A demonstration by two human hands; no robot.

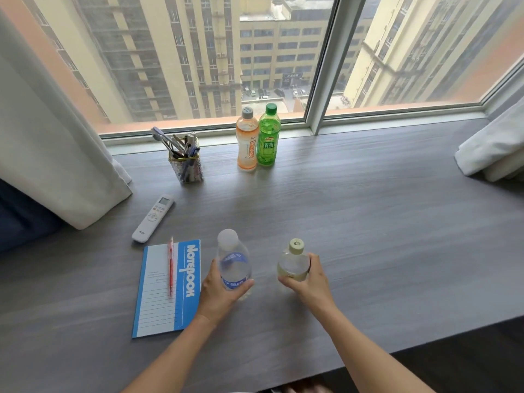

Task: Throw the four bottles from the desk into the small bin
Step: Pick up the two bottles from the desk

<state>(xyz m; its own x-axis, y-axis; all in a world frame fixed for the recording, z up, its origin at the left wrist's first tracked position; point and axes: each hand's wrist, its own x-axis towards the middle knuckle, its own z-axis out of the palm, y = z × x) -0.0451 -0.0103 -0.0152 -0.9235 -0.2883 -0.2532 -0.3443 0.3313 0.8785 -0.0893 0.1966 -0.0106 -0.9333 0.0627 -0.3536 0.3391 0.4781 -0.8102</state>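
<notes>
Head view, left hand (218,290) fingers wrapped around clear blue-label bottle (234,265), right hand (310,282) fingers clasping small pale bottle (293,263), orange bottle (247,140) and green bottle (268,136) upright on tabletop (368,222) well beyond both.

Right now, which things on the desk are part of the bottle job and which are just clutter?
Job: clear bottle with blue label in left hand; small pale-capped bottle in right hand; orange bottle; green bottle.

Clutter: notebook, red pen, remote, pen holder.
</notes>
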